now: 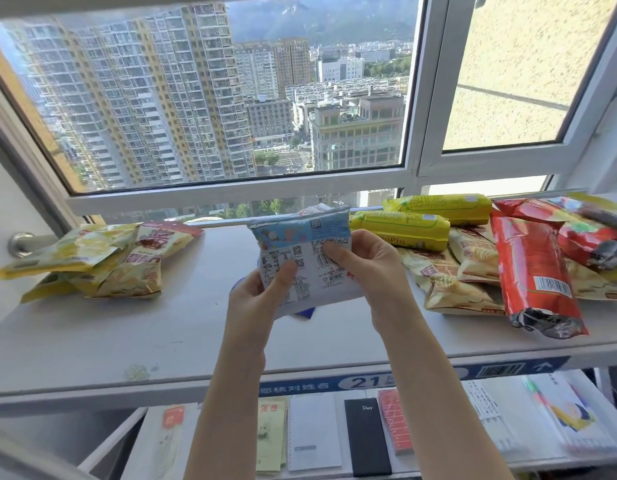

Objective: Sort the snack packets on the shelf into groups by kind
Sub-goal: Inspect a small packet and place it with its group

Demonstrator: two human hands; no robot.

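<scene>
— Forearms come up from the bottom edge, and we've got both hands on one packet. Our left hand (262,289) pinches the lower left of the blue-and-white packet (305,251), thumb across the printed back; our right hand (366,261) pinches the right side, fingers curled behind.

— So where is it, exactly?

— Held up above the middle of the shelf (144,341), back panel facing us, apart from both piles. Something blue peeks out under it; we can't tell what that is.

— And the piles?

— Pale yellow packets (103,258) heaped at the left. On the right, two yellow rolls (404,226) by the window, more pale packets (456,271) beneath, and red packets (532,271) overlapping them.

— How do we reckon this one handles?

— Light, we'd say, and soft: the film creases under our thumbs. Probably slick and puffy, with crushable contents, so squeezing the belly looks unwise. We'd hold it by the sealed edges or flat corners, as now.

— Any match for it?

— No blue group shows yet; we judge it wants its own spot, likely the bare middle.
</scene>
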